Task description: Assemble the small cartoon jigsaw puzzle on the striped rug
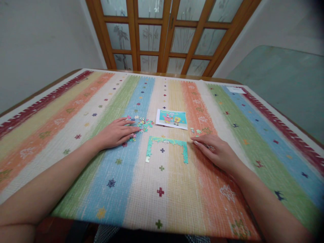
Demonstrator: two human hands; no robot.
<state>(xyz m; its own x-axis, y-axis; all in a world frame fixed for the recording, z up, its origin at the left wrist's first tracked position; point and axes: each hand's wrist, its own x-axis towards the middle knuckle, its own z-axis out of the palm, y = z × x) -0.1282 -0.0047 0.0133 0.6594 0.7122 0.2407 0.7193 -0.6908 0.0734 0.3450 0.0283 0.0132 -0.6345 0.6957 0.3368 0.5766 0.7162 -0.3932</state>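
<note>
My left hand lies flat on the striped cloth, fingers stretched out, its fingertips touching a small heap of loose puzzle pieces. My right hand rests palm down to the right, fingers extended, over a few loose pieces that are mostly hidden beneath it. Between the hands lies a partly joined teal puzzle border, shaped like an upside-down U. Just beyond it sits a small cartoon reference picture.
A colourful striped tablecloth covers the wooden table. A few stray pieces lie right of the picture. A white slip of paper sits at the far right. Wooden glazed doors stand behind the table.
</note>
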